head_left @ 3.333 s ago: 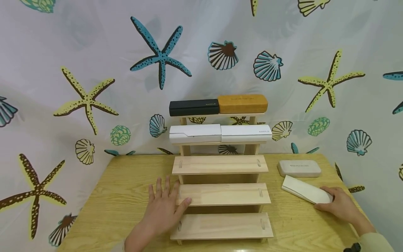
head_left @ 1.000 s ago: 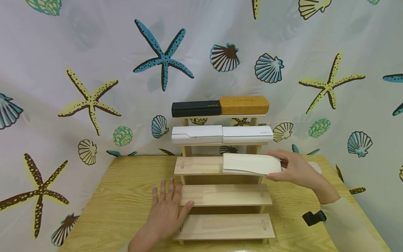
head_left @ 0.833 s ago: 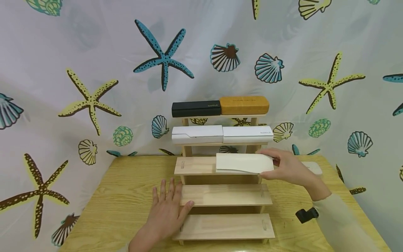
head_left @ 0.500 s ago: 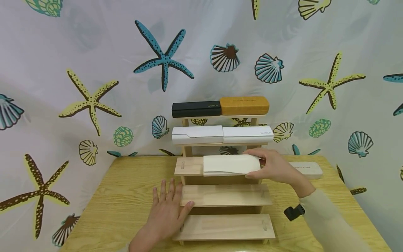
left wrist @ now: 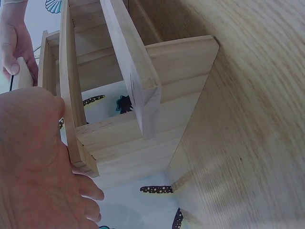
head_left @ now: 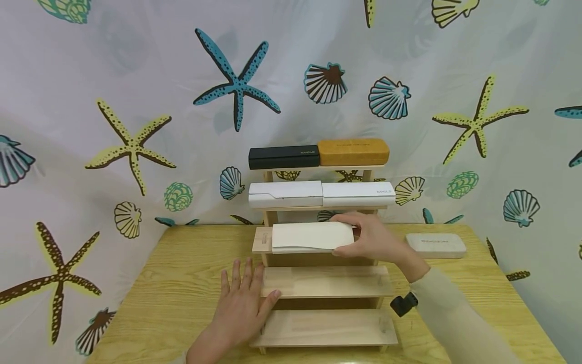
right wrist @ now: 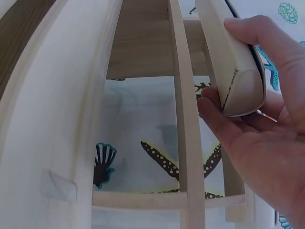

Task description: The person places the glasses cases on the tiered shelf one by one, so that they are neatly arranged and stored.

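My right hand (head_left: 375,240) grips the right end of a cream glasses case (head_left: 311,236), thumb on the near side and fingers on the far side. The case lies lengthwise over the middle shelf of a stepped wooden rack (head_left: 323,282), near that shelf's left end. In the right wrist view the case (right wrist: 233,62) shows a stitched edge, with the thumb on one face and fingertips under its lower edge. My left hand (head_left: 238,308) rests with spread fingers against the rack's left side, thumb on the second-lowest shelf. The left wrist view shows its palm (left wrist: 33,157) beside the shelf end.
The top shelf bears a black case (head_left: 284,157) and an orange-yellow case (head_left: 353,152). Below them lie two white cases, one left (head_left: 285,194) and one right (head_left: 358,193). Another off-white case (head_left: 435,245) lies on the table (head_left: 182,273) right of the rack.
The right hand has picked up the cream case from the table, brought it to the middle shelf and moved it leftward along it. The left hand has stayed at the rack's side.
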`<state>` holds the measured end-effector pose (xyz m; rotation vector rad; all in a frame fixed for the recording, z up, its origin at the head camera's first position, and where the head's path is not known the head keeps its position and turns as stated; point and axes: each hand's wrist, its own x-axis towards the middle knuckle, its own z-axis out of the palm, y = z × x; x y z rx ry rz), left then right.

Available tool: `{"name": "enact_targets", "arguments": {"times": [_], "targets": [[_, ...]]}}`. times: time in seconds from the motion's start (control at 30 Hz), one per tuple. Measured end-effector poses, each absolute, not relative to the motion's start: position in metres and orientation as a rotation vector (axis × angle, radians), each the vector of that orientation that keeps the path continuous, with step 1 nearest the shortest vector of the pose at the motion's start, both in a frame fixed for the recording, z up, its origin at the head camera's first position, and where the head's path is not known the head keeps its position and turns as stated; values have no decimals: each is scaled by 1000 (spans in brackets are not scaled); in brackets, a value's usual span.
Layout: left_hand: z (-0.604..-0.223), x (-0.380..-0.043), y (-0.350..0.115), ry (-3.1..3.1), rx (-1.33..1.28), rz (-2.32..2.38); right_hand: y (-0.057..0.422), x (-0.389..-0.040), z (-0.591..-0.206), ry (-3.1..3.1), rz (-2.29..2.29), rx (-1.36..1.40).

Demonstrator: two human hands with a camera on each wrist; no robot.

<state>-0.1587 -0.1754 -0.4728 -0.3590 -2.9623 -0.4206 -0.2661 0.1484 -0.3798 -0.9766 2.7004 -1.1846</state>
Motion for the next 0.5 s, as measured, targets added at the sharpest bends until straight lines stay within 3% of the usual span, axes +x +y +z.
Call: {"name": "enact_targets", "arguments": {"times": [0.5], "targets": [[-471, -158, -174, -2976, -360, -415, 117, -272, -388, 2703, -1234, -927]]}}
